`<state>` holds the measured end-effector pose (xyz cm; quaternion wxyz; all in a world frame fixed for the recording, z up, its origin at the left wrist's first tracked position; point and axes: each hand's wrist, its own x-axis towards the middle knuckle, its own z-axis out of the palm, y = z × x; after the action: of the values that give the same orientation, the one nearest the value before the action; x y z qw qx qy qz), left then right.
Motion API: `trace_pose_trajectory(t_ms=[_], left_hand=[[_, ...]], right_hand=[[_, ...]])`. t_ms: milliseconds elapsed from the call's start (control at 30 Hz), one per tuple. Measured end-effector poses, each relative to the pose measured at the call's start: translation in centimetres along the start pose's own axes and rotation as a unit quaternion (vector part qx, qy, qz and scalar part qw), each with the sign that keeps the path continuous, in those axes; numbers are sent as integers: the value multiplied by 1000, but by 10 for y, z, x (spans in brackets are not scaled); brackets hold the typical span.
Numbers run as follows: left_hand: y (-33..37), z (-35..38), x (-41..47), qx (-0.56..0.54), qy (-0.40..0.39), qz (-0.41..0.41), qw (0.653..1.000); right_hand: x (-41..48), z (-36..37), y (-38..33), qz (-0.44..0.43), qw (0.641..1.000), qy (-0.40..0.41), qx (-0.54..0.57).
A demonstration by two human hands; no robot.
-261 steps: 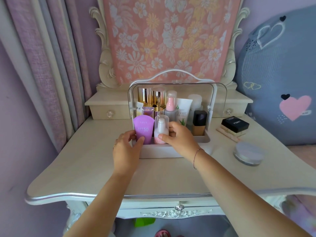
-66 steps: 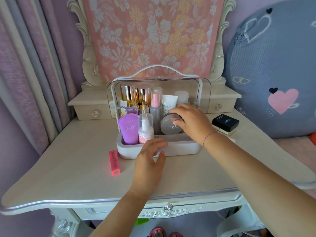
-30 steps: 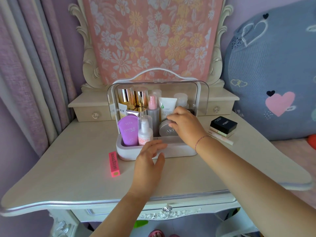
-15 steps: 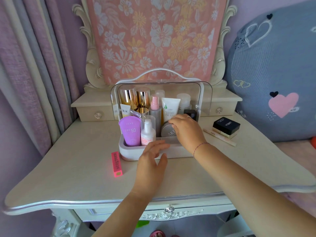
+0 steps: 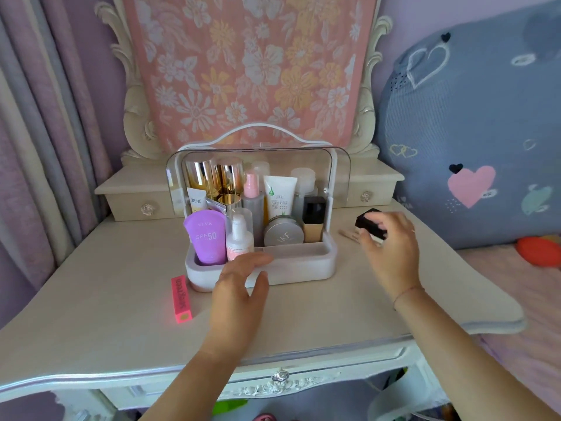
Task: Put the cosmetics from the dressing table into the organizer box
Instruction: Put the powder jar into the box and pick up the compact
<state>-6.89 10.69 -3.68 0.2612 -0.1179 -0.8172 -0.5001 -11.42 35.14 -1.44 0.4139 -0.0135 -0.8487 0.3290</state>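
R hand (image 5: 391,253) grips black compact (image 5: 368,224) beside organizer box (image 5: 303,265) — L hand (image 5: 239,287) flat at its front rim.

The left hand (image 5: 239,287) is held flat, palm down, fingers straight and thumb spread aside; its forearm is stretched forward from below; the right hand (image 5: 391,247) is extended further right (a thin bracelet is worn at the wrist); its fingers are curled round a black compact (image 5: 368,223).
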Motion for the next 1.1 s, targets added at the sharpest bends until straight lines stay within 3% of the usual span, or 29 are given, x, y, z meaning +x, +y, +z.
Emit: trace_pose_trajectory(t_ms=[100,300,400,500,633,733,933,1033,1100], left_hand=[[8,11,5,58,-20,73,995],[11,25,5,111,-71,90,987],[11,26,4,115,-72,88,987],[11,27,4,121,-78,81,986],[13,26,5,122,-81,70,987],[18,28,7,96,-89,54,990],[42,36,13,-78,-145,-68,984],[42,39,25,-80,-140,-69,984],[39,39,35,-82,-114,-77,987]], right_hand=[[28,-4,42,146,986,-74,-29],[53,1,86,267,937,-211,75],[55,2,91,249,943,-216,48],[50,-7,84,217,959,-164,75],[36,-28,58,178,960,-75,202],[10,-45,37,146,942,-86,289],[-38,-39,-7,14,953,-153,262],[-37,-20,-29,-66,958,-161,226],[-33,-8,-36,-76,962,-163,204]])
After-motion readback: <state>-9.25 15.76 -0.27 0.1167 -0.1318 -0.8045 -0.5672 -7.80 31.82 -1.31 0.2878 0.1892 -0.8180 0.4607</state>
